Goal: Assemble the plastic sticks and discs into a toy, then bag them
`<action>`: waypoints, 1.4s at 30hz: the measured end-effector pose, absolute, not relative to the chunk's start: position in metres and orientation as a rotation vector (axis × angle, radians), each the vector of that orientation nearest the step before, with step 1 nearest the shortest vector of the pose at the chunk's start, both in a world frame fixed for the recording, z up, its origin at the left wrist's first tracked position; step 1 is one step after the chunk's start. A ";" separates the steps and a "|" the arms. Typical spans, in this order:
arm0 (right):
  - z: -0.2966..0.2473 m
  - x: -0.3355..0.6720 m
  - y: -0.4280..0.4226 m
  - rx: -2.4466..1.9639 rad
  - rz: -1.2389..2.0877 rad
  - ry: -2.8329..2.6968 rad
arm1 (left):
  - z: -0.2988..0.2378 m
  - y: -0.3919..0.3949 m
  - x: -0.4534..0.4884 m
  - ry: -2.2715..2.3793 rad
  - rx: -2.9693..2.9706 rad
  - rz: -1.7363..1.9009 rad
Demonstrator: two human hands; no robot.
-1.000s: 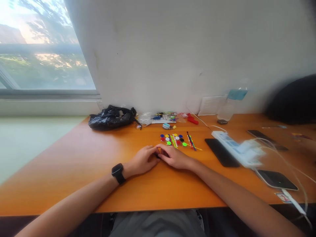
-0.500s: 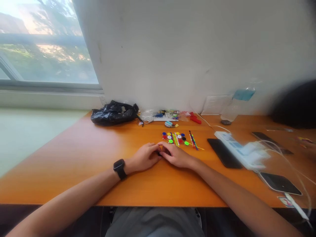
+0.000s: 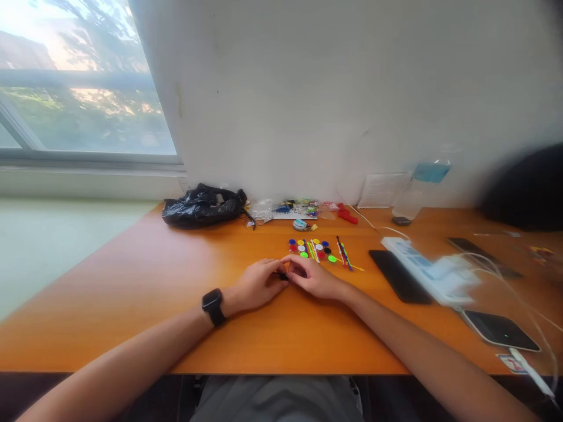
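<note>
My left hand point(image 3: 260, 284), with a black watch point(image 3: 213, 306) on its wrist, is closed on a small black piece point(image 3: 284, 276), mostly covered by the fingers. My right hand point(image 3: 314, 278) meets it fingertip to fingertip, its thumb and forefinger pinched at the same spot; whether it grips that piece too is hidden. Just beyond the hands lie small coloured discs point(image 3: 319, 247) in blue, yellow, white, red, black and green. Thin coloured plastic sticks point(image 3: 343, 253) with arrow-like tips lie among them and to their right.
At the back are a black plastic bag point(image 3: 204, 205), clear packets point(image 3: 294, 210), a red object point(image 3: 347, 213) and a round tin-like item point(image 3: 300, 225). On the right lie a black phone point(image 3: 398, 275), a white power strip point(image 3: 417, 266) with cables, another device point(image 3: 501, 330) and a bottle point(image 3: 411, 196). A person's dark head point(image 3: 525, 187) is at far right.
The view has tilted slightly, so the table sits a little lower. My hands stay together in nearly the same place; a bit more of the black piece shows between the fingertips.
</note>
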State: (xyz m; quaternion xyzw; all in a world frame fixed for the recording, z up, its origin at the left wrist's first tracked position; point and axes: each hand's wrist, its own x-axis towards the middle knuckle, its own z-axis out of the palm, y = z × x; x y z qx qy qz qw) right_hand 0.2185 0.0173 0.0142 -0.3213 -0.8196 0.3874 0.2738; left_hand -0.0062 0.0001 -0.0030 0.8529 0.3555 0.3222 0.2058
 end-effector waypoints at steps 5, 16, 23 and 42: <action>0.010 0.219 0.020 -0.906 1.179 -2.112 | -0.002 -0.001 -0.006 1.007 2.388 0.885; 0.011 0.218 0.019 -0.922 1.140 -2.099 | 0.000 -0.002 -0.005 1.014 2.345 0.885; 0.011 0.218 0.019 -0.864 1.120 -2.128 | 0.001 -0.001 -0.004 0.955 2.308 0.898; 0.013 0.218 0.018 -0.848 1.114 -2.150 | 0.000 -0.001 -0.004 0.987 2.314 0.896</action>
